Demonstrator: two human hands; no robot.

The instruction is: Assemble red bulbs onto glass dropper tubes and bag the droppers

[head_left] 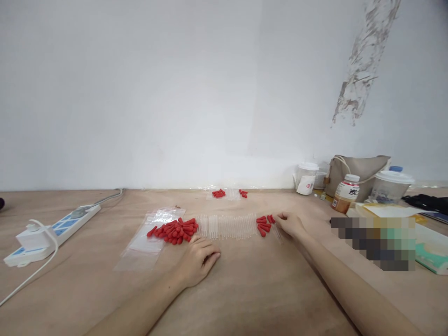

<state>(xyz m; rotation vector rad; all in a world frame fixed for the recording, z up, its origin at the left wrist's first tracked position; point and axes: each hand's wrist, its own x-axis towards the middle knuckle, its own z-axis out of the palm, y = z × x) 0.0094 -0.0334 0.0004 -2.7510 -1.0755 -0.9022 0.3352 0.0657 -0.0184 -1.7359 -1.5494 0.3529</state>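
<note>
Maybe the right hand (290,225), its fingertips close by the few red bulbs (263,227) just left of it — I couldn't tell if they pinched one — could bump the loose clear tubes (278,234) beside it and make them roll. The left hand (198,259) was curled, holding what I couldn't tell, and a nudge could scatter the red pile (175,231) just past it; the row of clear tubes (227,227) lay between pile and bulbs.
</note>
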